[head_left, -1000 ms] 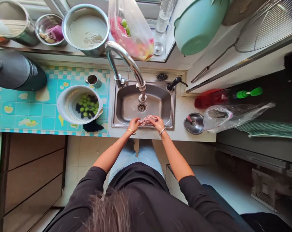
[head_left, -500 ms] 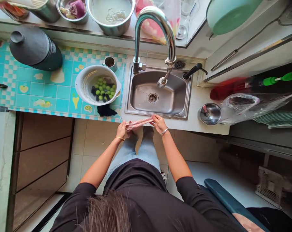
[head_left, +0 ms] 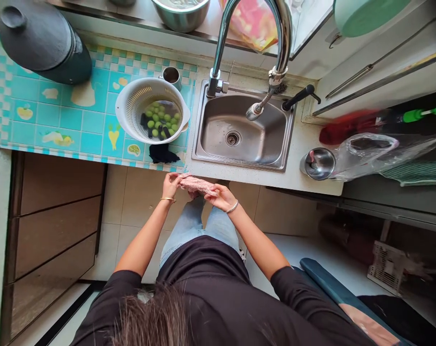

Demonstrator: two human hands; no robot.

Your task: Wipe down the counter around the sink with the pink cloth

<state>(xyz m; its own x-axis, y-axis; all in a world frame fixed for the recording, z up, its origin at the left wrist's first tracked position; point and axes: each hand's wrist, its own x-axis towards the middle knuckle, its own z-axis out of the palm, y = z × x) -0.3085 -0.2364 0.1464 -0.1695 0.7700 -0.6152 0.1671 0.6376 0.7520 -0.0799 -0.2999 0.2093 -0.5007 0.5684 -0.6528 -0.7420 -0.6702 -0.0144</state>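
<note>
Pink cloth point(head_left: 196, 185) basically runs crosswise from the left hand point(head_left: 170, 185) to the right hand point(head_left: 223, 197), fingers point(head_left: 218, 192) pinching both ends.

We have way open ahead of our right hand point(head_left: 223, 197): over counter point(head_left: 239, 173) lip into sink point(head_left: 218, 139). Faucet point(head_left: 284, 38) arches above far side, its nozzle point(head_left: 254, 112) hanging over sink. Ahead of our left hand point(head_left: 171, 184), dark cloth point(head_left: 163, 154), then white basket point(head_left: 126, 110), block passage. Well right of both hands, steel bowl point(head_left: 323, 169) and plastic bag point(head_left: 362, 158) stand in way.
</note>
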